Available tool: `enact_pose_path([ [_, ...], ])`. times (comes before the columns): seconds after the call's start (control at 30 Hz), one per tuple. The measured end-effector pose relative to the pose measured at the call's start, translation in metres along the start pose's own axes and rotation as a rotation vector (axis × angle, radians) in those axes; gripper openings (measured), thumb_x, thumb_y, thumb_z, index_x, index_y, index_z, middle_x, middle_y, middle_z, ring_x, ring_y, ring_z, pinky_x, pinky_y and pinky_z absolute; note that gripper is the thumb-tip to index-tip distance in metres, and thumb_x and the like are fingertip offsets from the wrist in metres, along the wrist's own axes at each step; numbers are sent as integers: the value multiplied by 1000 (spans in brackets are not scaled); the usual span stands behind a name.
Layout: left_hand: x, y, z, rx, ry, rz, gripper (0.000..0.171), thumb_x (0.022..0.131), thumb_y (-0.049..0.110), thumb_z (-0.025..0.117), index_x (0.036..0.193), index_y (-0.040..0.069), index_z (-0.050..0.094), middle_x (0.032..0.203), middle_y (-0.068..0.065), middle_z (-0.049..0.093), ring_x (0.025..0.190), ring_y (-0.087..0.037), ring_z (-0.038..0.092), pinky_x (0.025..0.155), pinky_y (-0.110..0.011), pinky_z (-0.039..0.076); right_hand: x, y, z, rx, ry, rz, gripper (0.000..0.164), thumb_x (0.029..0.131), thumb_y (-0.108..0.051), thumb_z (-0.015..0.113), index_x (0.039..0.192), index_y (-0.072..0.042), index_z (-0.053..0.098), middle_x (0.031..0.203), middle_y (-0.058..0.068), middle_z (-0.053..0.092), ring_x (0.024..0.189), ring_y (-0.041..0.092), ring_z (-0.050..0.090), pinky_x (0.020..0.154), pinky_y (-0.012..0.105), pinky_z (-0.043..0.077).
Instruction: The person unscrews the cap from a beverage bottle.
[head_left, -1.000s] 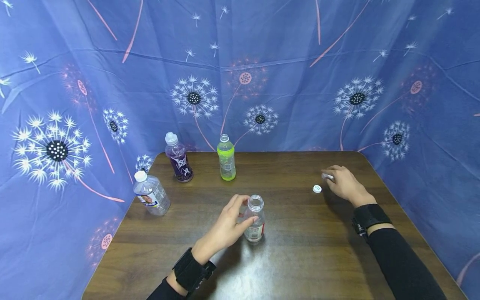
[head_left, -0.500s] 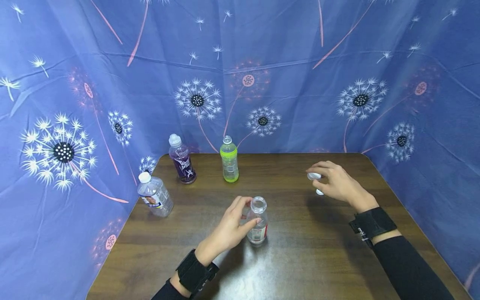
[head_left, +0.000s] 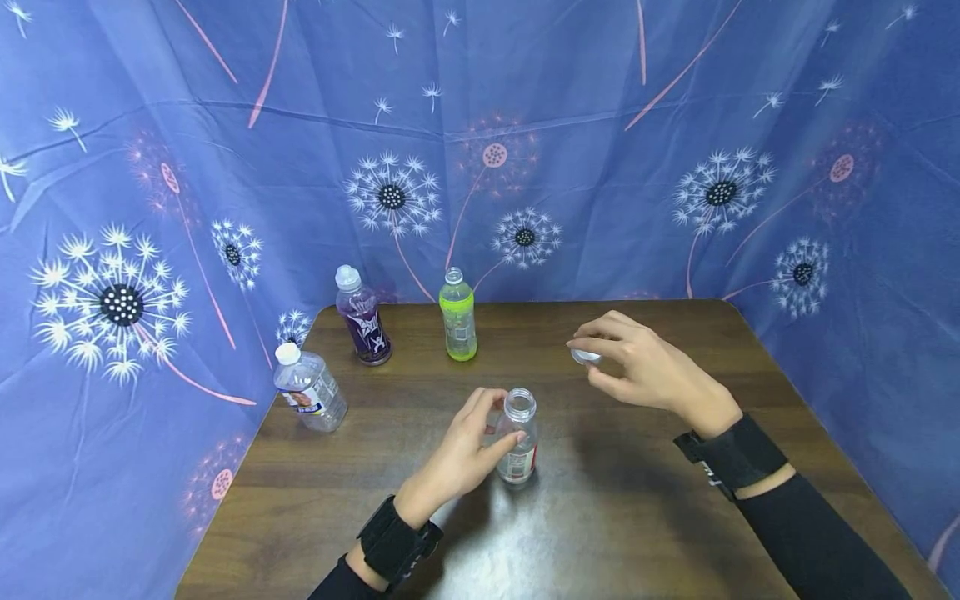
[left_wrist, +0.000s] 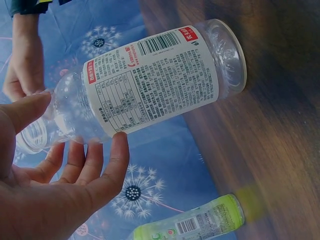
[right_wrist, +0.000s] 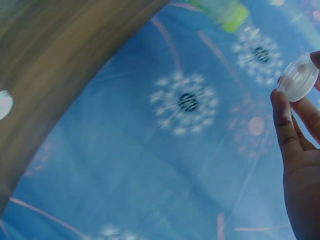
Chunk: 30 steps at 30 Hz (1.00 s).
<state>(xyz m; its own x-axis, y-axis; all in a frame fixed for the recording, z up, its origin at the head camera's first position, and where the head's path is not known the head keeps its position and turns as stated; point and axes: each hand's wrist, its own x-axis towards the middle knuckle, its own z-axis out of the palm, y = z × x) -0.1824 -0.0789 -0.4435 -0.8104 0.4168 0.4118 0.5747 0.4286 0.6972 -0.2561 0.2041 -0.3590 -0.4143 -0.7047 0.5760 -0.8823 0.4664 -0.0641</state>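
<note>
An uncapped clear bottle (head_left: 519, 463) with a white and red label stands upright on the wooden table (head_left: 600, 517). My left hand (head_left: 456, 457) holds it around its upper part, thumb on the near side and fingers on the far side. In the left wrist view the bottle's printed label (left_wrist: 155, 80) and barcode show plainly. To the right of the bottle, raised off the table, my right hand (head_left: 643, 363) pinches a white bottle cap (head_left: 586, 357) between thumb and fingers. The right wrist view shows this cap (right_wrist: 298, 79) tilted, its hollow side partly visible.
At the back left stand a purple bottle (head_left: 364, 327) with a pale cap and a green-banded bottle (head_left: 459, 321) without one. A clear white-capped bottle (head_left: 311, 392) is at the left edge. Another white cap (right_wrist: 5, 104) lies on the table. Blue dandelion cloth (head_left: 600, 167) surrounds the table.
My right hand has lifted a white cap from the right side of the table and moved left toward the uncapped bottle. My left hand keeps its hold, and the bottle stays in place.
</note>
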Motion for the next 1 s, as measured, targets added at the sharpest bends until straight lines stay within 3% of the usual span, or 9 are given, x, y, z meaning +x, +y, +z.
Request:
enact_pose_path([
  [0.33, 3, 2, 0, 5, -3, -17, 44, 84, 27, 64, 121, 16, 43, 110, 6, 43, 103, -14, 49, 75, -27, 50, 32, -39, 0, 67, -1, -138, 39, 76, -14, 60, 114, -18, 62, 112, -2, 56, 100, 15, 49, 76, 25, 43],
  [1.0, -1, 1, 3, -5, -10, -25, 46, 85, 27, 63, 124, 21, 40, 116, 6, 41, 106, -8, 45, 77, -29, 50, 42, -68, 27, 82, -131, -167, 30, 80, -21, 59, 109, -18, 63, 110, -6, 53, 100, 11, 47, 83, 24, 41],
])
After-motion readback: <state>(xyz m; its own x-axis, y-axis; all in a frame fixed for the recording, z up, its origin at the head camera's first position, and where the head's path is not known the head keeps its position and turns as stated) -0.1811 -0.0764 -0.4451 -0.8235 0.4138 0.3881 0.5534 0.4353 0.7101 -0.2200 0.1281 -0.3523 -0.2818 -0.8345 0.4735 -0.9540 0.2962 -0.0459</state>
